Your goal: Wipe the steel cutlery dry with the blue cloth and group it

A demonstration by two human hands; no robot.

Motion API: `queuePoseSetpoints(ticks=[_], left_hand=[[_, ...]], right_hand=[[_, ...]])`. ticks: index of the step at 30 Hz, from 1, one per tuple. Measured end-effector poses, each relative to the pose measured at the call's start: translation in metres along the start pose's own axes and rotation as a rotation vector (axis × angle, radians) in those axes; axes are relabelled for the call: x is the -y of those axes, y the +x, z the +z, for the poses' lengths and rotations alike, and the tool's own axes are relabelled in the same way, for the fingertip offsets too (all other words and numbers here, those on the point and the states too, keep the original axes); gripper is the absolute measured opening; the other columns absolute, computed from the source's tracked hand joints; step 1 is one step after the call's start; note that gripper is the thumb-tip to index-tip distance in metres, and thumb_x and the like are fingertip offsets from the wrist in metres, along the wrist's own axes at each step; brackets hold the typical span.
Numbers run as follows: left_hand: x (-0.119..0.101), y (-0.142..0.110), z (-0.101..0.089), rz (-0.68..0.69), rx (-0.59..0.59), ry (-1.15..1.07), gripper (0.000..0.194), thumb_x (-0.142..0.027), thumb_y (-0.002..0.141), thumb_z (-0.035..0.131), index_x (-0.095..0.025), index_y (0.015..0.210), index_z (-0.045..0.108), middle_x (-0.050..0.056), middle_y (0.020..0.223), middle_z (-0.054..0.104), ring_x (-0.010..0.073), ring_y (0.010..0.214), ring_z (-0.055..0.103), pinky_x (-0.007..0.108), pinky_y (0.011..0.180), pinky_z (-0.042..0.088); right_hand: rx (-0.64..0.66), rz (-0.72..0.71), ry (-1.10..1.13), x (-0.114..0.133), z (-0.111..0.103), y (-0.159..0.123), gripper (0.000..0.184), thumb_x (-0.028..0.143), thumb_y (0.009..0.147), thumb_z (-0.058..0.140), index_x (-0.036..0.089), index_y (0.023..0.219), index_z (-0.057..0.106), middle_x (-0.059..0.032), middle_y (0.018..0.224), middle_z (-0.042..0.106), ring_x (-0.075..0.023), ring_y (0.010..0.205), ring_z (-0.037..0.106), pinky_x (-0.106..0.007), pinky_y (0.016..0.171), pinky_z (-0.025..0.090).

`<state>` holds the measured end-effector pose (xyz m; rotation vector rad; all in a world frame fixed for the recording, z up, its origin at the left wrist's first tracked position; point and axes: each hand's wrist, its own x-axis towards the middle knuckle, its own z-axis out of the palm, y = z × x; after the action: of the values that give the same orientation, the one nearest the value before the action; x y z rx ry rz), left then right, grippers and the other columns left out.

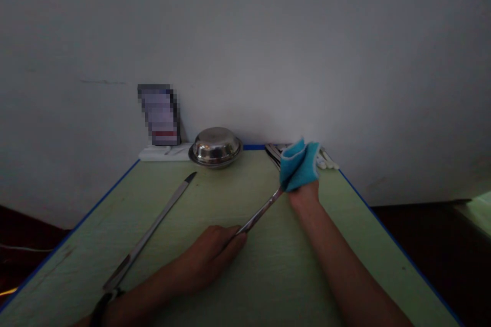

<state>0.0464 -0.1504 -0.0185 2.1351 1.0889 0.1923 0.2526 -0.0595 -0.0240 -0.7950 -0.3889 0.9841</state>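
My left hand (pixel 220 250) is closed around the near end of a long, shiny metal utensil (pixel 263 213), which slants up and away to the right. At its far end, my right hand (pixel 306 195) grips a folded teal cloth (pixel 301 166). The cloth covers that end, so I cannot tell what kind of utensil it is. Most of my right fingers are hidden behind the cloth. To the left of my left hand lies a long metal knife (pixel 157 225), its dark tip pointing away from me.
A shiny metal bowl (pixel 217 144) sits upside down at the back of the green table (pixel 276 276). Beside it a blurred-out phone (pixel 161 115) leans on the wall above a white strip (pixel 163 154). Behind the cloth lie metal utensils (pixel 272 153) and white items (pixel 326 160).
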Motion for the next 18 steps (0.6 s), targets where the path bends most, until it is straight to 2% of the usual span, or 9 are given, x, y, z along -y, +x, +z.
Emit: queuePoseSetpoints(ticks=[5,9,12,15,18], left_hand=[[0.005,0.000,-0.001,-0.073,-0.039,-0.161,0.042,-0.045,0.089,0.026,-0.018,0.061,0.042,-0.005,0.057,0.041,0.0107,0.054,0.043,0.022,0.055,0.034],[0.008,0.008,-0.002,-0.096,-0.072,-0.279,0.043,-0.049,0.089,0.026,-0.018,0.063,0.041,-0.005,0.058,0.039,0.0104,0.054,0.040,0.022,0.054,0.034],[0.009,0.015,-0.005,-0.126,-0.108,-0.333,0.042,-0.050,0.088,0.025,-0.018,0.064,0.039,-0.005,0.059,0.039,0.0101,0.054,0.038,0.022,0.052,0.032],[0.008,0.017,-0.009,-0.106,-0.080,-0.320,0.042,-0.048,0.089,0.024,-0.018,0.063,0.039,-0.005,0.058,0.040,0.0098,0.053,0.038,0.023,0.052,0.033],[0.007,0.014,-0.008,-0.055,-0.033,-0.221,0.045,-0.048,0.089,0.023,-0.018,0.059,0.039,-0.006,0.053,0.036,0.0092,0.050,0.036,0.023,0.051,0.031]], right_hand=[[-0.006,0.109,0.028,-0.014,0.013,-0.024,0.037,0.049,0.072,0.055,0.029,0.102,0.057,0.0045,0.083,0.066,-0.0099,0.064,0.060,-0.023,0.057,0.048],[0.119,0.221,-0.031,-0.036,0.020,-0.062,0.030,0.048,0.073,0.055,0.023,0.089,0.060,0.0031,0.075,0.065,-0.0115,0.067,0.059,-0.025,0.065,0.048],[0.226,0.245,-0.200,-0.048,0.025,-0.080,0.034,0.052,0.072,0.054,0.018,0.077,0.061,0.0017,0.064,0.063,-0.0126,0.063,0.058,-0.024,0.060,0.045],[0.237,0.212,-0.220,-0.043,0.029,-0.069,0.033,0.050,0.070,0.056,0.017,0.076,0.061,0.0018,0.064,0.063,-0.0121,0.062,0.057,-0.023,0.060,0.045],[0.095,0.174,-0.038,-0.021,0.029,-0.039,0.028,0.047,0.070,0.057,0.019,0.074,0.058,0.0039,0.063,0.062,-0.0106,0.057,0.056,-0.023,0.056,0.045]])
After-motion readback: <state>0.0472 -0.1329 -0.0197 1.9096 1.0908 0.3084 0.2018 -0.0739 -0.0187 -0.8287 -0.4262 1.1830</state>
